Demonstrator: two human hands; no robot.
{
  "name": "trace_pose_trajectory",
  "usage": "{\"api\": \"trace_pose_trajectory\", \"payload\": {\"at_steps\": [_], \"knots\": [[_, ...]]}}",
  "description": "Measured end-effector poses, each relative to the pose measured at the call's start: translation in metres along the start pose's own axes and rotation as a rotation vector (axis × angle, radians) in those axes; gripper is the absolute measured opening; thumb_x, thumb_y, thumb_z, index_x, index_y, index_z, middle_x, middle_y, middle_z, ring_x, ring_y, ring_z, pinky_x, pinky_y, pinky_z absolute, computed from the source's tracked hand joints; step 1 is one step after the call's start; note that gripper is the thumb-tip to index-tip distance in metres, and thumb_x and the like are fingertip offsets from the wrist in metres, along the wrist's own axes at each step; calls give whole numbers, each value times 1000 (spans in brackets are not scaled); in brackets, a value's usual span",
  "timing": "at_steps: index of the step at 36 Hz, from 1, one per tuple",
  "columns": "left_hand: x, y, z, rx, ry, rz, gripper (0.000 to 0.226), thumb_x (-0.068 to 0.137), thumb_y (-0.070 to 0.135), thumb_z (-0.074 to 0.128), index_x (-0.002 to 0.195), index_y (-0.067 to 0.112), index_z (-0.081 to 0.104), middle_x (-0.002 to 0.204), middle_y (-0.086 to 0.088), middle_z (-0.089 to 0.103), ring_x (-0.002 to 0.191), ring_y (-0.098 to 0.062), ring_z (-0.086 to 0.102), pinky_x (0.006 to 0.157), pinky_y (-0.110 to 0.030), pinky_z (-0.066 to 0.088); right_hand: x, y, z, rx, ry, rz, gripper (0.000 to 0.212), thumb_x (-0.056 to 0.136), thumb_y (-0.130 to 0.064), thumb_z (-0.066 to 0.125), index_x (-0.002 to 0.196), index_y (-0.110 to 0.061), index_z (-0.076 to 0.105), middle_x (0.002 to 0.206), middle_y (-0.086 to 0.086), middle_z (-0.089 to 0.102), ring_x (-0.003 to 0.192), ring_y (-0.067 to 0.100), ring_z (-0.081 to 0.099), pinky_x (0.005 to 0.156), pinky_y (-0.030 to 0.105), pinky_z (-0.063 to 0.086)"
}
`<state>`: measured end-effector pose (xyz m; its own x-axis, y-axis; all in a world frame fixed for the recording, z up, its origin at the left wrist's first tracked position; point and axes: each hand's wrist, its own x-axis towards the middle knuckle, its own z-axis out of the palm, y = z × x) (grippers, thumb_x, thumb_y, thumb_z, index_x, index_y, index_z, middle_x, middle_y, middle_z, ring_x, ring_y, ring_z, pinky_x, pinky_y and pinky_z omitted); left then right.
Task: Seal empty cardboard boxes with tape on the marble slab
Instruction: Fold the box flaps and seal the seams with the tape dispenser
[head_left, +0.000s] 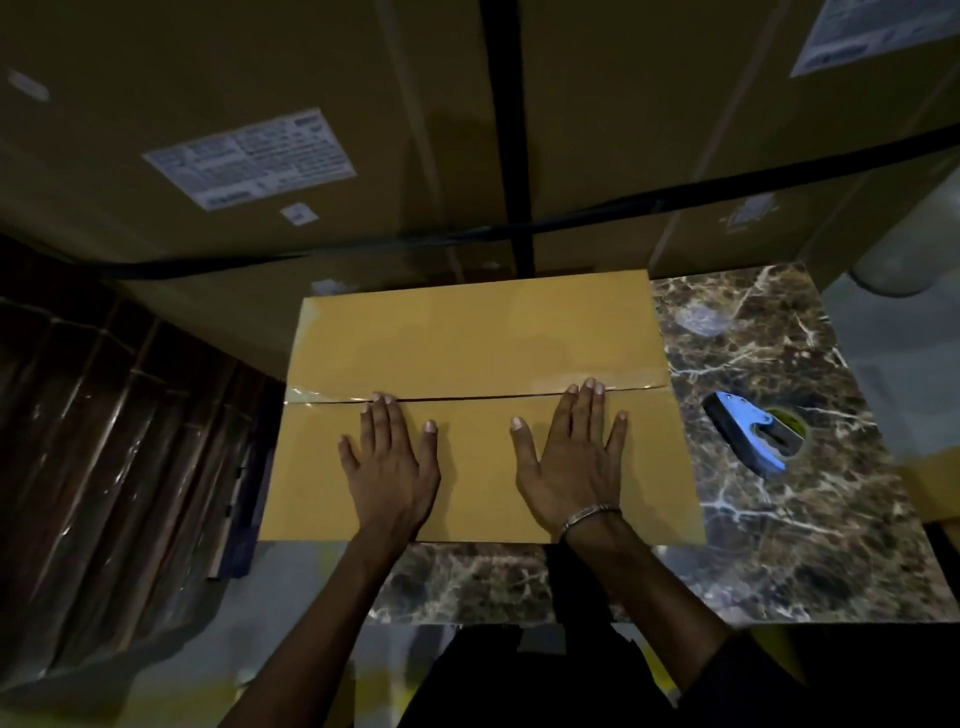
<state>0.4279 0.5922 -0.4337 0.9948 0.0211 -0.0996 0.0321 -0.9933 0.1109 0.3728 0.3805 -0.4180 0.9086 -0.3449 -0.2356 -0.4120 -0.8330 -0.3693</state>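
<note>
Two bare hands lie flat, fingers straight and spread, on the closed top of a cardboard box (478, 405). The left hand (389, 457) rests on the near flap left of centre, its fingertips reaching the seam. The right hand (571, 457) rests to the right of centre, fingertips also at the seam, and a metal bracelet (589, 516) circles its wrist. Neither hand grips anything.

The box is shut, so its inside is hidden. Clear tape (519, 392) runs along the seam (467, 399) between the two flaps, from the left edge to the right edge. The box sits on a dark brown marble tabletop (779, 519) with pale veins, toward its left side.

To the right of the box, apart from it, a blue tape dispenser (753, 431) lies on the marble.

Beyond the box stand large brown cartons (260, 78) bound with a black strap (727, 189). White printed labels (249, 158) are stuck on them; the text is too blurred to read.
</note>
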Motion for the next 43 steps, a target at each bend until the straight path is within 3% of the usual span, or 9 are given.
{"api": "trace_pose_trajectory", "payload": {"at_steps": [13, 17, 21, 26, 28, 31, 36, 40, 43], "knots": [[53, -102, -13, -31, 61, -102, 85, 107, 68, 11, 169, 10, 8, 177, -8, 10, 163, -24, 5, 128, -57, 4, -3, -39, 40, -113, 95, 61, 89, 102, -69, 8, 163, -6, 1, 171, 13, -12, 157, 22, -19, 126, 53, -7], [63, -113, -14, -77, 79, -130, 90, 106, 71, 14, 168, 7, 7, 176, -13, 10, 163, -28, 7, 127, -59, 16, -1, -35, 40, -121, 123, 65, 88, 101, -71, 11, 164, -10, 6, 172, 8, -8, 158, 19, -15, 127, 50, -3], [69, -114, -21, -100, 73, -159, 93, 105, 72, 23, 166, 2, 13, 171, -19, 22, 151, -42, 30, 111, -62, 36, -2, -34, 37, -139, 125, 52, 87, 101, -71, 13, 165, -12, 6, 172, 7, -7, 158, 18, -13, 127, 49, -3], [74, -112, -25, -112, 42, -196, 97, 103, 72, 28, 164, -3, 17, 165, -28, 29, 142, -45, 39, 106, -62, 39, -2, -31, 29, -75, 105, 25, 88, 101, -72, 20, 165, -14, 5, 172, 6, -9, 158, 17, -14, 127, 47, -4], [78, -113, -28, -142, 28, -222, 101, 101, 74, 33, 163, -4, 17, 160, -29, 36, 138, -46, 41, 104, -61, 40, -1, -23, 21, -2, 57, -25, 89, 99, -72, 28, 165, -16, 9, 173, 3, -7, 158, 15, -12, 126, 44, -4], [85, -108, -34, -185, 19, -267, 104, 98, 76, 40, 162, -4, 19, 154, -29, 40, 136, -47, 42, 106, -60, 39, 3, 0, 3, 159, 52, -93, 78, 94, -67, 44, 161, -27, 31, 172, -1, 11, 158, 18, 9, 124, 48, 13], [91, -100, -36, -202, 15, -417, 98, 99, 75, 38, 151, -8, 36, 148, -36, 45, 135, -52, 45, 108, -62, 37, 7, 60, -29, 318, 226, 11, 60, 94, -55, 55, 147, -27, 50, 159, 3, 38, 148, 25, 34, 115, 57, 35], [76, -87, -21, -189, 84, -435, 106, 98, 76, 30, 160, -10, 19, 156, -40, 35, 144, -56, 36, 113, -70, 28, 17, 115, -49, 445, 173, 125, 67, 96, -50, 62, 149, -14, 48, 157, 11, 44, 145, 30, 40, 113, 40, 36], [54, -54, -5, -134, 173, -303, 99, 99, 70, 27, 158, -10, 25, 159, -42, 30, 149, -55, 28, 115, -74, 21, 25, 142, -54, 573, 104, 146, 56, 100, -34, 65, 150, -15, 47, 155, 4, 48, 143, 24, 44, 110, 29, 35]]}}
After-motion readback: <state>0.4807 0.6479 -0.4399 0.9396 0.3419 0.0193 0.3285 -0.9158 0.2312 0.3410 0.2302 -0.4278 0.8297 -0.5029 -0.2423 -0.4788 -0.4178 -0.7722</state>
